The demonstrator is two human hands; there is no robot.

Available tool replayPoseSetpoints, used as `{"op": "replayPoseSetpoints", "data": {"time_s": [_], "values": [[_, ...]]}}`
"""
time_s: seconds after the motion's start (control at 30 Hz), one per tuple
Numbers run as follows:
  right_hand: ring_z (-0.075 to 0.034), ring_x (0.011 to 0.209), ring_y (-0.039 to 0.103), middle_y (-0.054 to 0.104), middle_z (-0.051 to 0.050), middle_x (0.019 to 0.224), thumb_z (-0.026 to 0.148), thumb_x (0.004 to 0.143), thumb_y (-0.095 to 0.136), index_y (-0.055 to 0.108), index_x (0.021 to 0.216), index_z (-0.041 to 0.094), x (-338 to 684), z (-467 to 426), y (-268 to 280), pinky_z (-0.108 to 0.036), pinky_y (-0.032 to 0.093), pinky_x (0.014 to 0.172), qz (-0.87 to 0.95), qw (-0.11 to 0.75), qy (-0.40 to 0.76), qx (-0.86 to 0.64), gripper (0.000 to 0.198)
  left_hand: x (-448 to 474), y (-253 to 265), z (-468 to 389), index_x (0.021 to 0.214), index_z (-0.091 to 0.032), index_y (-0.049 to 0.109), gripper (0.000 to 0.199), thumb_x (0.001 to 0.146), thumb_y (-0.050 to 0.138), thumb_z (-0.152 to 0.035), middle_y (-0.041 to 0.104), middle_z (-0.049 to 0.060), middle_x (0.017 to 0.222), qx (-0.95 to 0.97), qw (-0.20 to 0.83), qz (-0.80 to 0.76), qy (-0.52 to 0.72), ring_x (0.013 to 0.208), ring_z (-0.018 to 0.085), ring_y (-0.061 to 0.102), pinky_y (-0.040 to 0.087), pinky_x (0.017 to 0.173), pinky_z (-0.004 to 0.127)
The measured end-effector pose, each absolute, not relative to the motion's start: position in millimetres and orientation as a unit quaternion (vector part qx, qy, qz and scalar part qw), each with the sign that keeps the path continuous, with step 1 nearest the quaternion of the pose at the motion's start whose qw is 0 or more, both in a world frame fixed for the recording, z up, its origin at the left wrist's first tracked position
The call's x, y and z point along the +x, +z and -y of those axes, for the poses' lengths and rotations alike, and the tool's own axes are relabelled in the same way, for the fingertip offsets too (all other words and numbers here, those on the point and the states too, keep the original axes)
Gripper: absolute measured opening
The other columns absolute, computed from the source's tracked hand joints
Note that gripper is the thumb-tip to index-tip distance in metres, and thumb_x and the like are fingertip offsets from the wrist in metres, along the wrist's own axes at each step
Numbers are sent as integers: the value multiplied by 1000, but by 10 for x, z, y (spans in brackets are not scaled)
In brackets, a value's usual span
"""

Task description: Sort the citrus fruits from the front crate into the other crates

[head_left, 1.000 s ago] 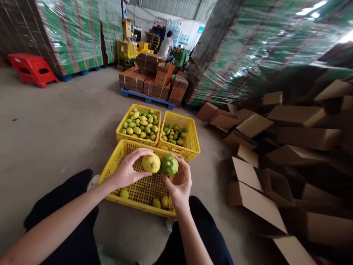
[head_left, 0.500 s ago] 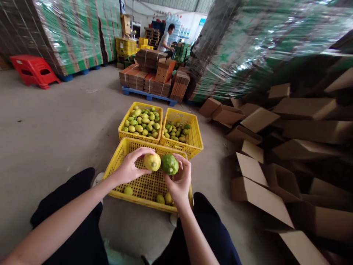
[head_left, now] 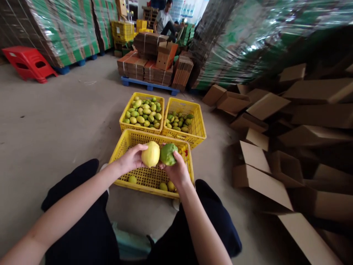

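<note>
My left hand [head_left: 134, 158] grips a yellow lemon [head_left: 150, 154], and my right hand [head_left: 178, 167] holds a green lemon [head_left: 168, 154] with bumpy skin. The two fruits are side by side, almost touching, above the near yellow crate [head_left: 154, 192]. A few loose lemons lie on that crate's perforated floor, one lemon [head_left: 132, 179] at the left and others at the right, partly behind my right hand. Just beyond stand a crate [head_left: 121, 123] heaped with yellow-green lemons and, to its right, a crate [head_left: 199, 125] part filled with greener ones.
Flattened cartons are stacked on a blue pallet [head_left: 150, 85] ahead, with a seated person [head_left: 164, 20] behind. Open cardboard boxes [head_left: 264, 184] pile up on the right. A red stool [head_left: 30, 64] stands at left near wrapped pallet stacks [head_left: 66, 33].
Both lemons have been turned in my fingers, so their sides now show instead of their ends. My hands stay over the near crate. The view has tipped downward slightly.
</note>
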State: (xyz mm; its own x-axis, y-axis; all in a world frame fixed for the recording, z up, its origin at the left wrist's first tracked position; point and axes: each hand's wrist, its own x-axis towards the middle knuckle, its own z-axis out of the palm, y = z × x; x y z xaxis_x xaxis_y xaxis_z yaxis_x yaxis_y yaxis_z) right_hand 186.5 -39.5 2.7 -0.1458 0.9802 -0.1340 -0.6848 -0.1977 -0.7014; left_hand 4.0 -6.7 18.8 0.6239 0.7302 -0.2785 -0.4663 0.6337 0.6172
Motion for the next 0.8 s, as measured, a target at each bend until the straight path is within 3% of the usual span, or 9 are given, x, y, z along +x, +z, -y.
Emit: {"op": "replayPoseSetpoints", "data": {"time_s": [0.13,0.23,0.37,0.53,0.7,0.8], "values": [[-15,69,65,72,3,82,24,65,74,65,88,24,1863,388,71,-27,56,59,200,624,697,-292,25,62,206,44,106,-14,67,32,75,60,-20,73,10,86,187,861,-263,393,77,22,71,59,67,29],[-16,69,66,71,3,79,31,72,73,64,85,25,1847,381,17,-29,56,62,164,629,690,-318,18,131,200,53,90,-15,64,21,77,66,-31,72,7,79,130,843,-290,434,64,19,69,58,60,30],[-17,72,67,72,1,79,41,75,76,66,87,23,1775,378,-89,-32,57,65,141,611,701,-341,23,206,206,51,83,-15,61,25,84,65,-39,69,6,71,67,839,-310,442,59,17,68,58,54,26],[-22,81,69,71,-2,77,48,80,69,70,93,20,1703,376,-99,-34,58,67,130,581,740,-313,31,251,146,9,93,-14,66,31,92,55,-42,70,6,70,31,825,-321,465,60,14,68,58,55,23],[-18,76,68,73,-2,81,42,86,57,68,101,24,1748,263,-88,-32,57,66,109,606,732,-291,26,262,85,-45,119,-26,65,33,95,47,-41,74,3,93,79,825,-297,474,69,18,71,60,56,30],[-20,77,68,74,-8,86,35,81,52,67,94,19,1800,145,-99,-34,57,66,88,628,723,-274,25,247,122,-98,127,-21,62,42,94,40,-34,74,6,92,76,837,-285,461,69,19,71,60,55,32]]}}
